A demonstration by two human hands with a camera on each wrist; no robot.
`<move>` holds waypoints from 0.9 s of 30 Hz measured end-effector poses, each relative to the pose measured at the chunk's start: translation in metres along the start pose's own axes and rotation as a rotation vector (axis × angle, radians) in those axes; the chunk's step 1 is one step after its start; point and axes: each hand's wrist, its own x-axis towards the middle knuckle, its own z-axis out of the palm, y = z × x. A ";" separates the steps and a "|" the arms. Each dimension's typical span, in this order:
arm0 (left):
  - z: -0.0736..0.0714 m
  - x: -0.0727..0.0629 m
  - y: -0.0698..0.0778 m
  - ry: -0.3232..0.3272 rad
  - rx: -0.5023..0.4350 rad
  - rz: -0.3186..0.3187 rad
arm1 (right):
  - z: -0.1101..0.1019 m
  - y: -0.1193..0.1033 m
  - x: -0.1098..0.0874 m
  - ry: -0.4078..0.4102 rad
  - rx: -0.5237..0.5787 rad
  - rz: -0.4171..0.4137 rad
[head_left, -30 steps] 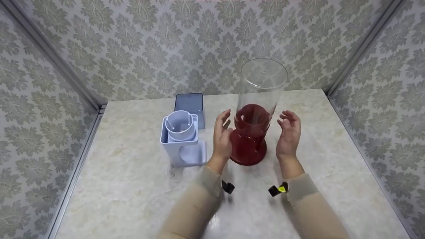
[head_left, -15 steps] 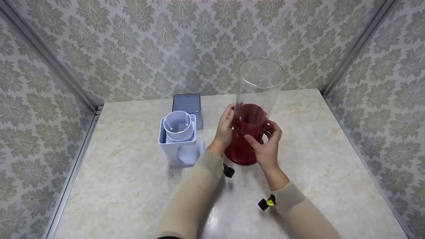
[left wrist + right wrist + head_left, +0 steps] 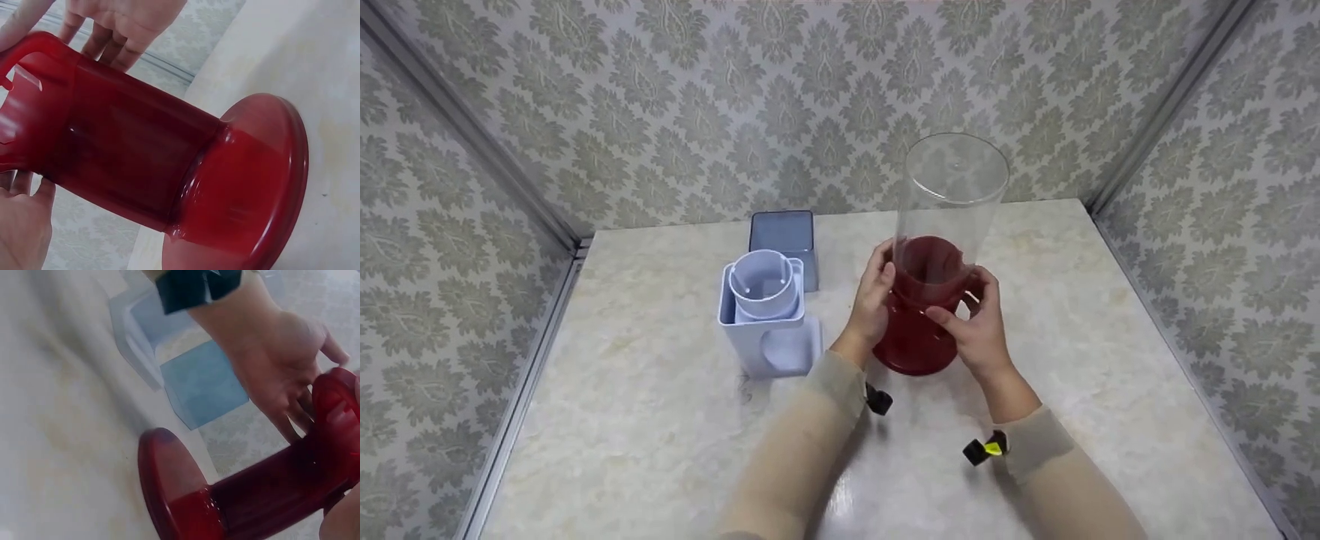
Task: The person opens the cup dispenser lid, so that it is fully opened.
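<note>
A glossy red plastic stand [image 3: 915, 345] with a round foot and a cup-like top rises from the table, a tall clear cylinder [image 3: 949, 214] set upright in it. My left hand [image 3: 871, 304] holds the stand's upper part from the left, its fingers passing behind. From the right, my right hand [image 3: 979, 322] grips the same part, thumb across the front. The left wrist view shows the red column [image 3: 135, 146] between both hands and the wide foot near the tabletop. In the right wrist view, the left hand's fingers [image 3: 289, 422] lie along the stand's neck.
Left of the hands stands a light blue plastic holder [image 3: 750, 349] with a round cup [image 3: 765, 300] in its top. Behind it is a translucent blue-grey box [image 3: 784, 229]. Patterned walls [image 3: 825, 105] enclose the pale marbled table [image 3: 645, 420] at the back and sides.
A second ago both hands were apart from the stand with fingers loose. They have come inward and taken hold of it. Since half a second ago, stand and cylinder have shifted slightly right.
</note>
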 end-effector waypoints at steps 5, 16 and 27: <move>-0.002 -0.007 0.003 0.003 0.032 0.021 | -0.016 -0.006 0.009 -0.135 0.084 0.046; 0.001 -0.027 0.011 0.054 0.161 -0.007 | -0.049 0.006 0.042 -0.415 0.233 0.113; 0.003 -0.038 0.016 0.090 0.194 -0.034 | -0.058 0.019 0.051 -0.524 0.364 0.096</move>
